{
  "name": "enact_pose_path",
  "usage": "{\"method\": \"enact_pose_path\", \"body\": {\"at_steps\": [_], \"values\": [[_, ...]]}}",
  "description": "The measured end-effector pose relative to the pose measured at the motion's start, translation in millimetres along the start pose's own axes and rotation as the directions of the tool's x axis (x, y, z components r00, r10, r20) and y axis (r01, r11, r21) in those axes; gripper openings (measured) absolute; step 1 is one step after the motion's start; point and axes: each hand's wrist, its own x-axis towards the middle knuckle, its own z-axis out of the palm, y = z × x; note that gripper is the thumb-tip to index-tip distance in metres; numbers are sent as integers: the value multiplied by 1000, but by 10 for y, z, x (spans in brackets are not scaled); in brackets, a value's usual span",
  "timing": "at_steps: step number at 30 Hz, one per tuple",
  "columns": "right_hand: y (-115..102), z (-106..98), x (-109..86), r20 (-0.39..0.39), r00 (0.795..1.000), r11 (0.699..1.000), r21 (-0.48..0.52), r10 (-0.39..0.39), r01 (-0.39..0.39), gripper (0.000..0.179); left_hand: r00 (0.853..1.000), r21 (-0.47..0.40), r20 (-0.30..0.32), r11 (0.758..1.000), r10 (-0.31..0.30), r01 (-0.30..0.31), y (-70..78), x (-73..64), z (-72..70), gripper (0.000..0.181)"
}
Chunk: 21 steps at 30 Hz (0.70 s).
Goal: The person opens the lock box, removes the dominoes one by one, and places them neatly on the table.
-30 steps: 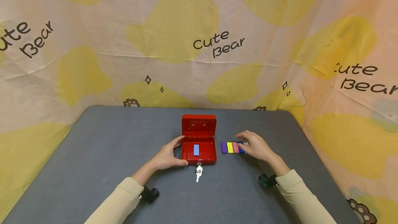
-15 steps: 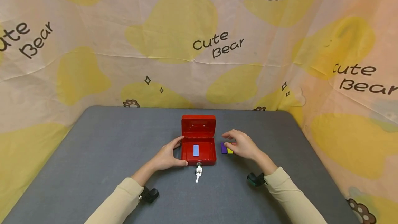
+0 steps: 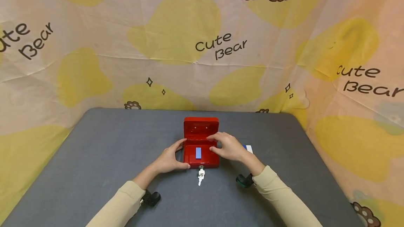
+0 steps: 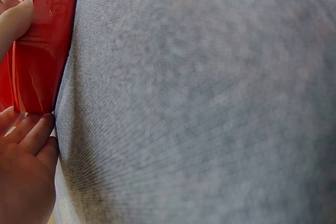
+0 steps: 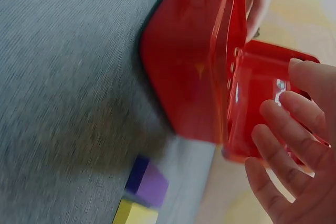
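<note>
A red cash box (image 3: 208,158) stands with its lid (image 3: 201,129) raised. Inside it lies a light blue rectangular block (image 3: 198,153). My left hand (image 3: 169,159) holds the box at its left side, the thumb at the front corner and the fingers along the side. Over the box's right edge hovers my right hand (image 3: 229,147), its fingers spread and relaxed with nothing between them. From the lock at the front hangs a set of keys (image 3: 201,175). Beside the box, the right wrist view shows a purple block (image 5: 149,184) and a yellow block (image 5: 135,212).
A white block (image 3: 249,149) and a bit of a dark blue one show behind my right wrist, which hides the rest of that row. Everything stands on a grey cloth-covered table (image 3: 126,132). A patterned curtain (image 3: 176,27) surrounds it at the back and sides.
My right hand has moved left, from above the row of coloured blocks to above the box's right edge. The left hand and the box have stayed in place.
</note>
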Motion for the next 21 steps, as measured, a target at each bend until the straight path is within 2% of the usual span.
{"method": "enact_pose_path", "body": {"at_steps": [11, 21], "values": [[-140, 184, 117, 118, 993, 999, -47, 29, -23, 44, 1000, 1, 8, 1000, 3, -3, -16, 1, 11, 91], [-209, 282, 209, 174, 985, 996, -87, 3, 12, 48, 1000, 3, -3, 1000, 14, -14, -20, 3, 9, 89]]}}
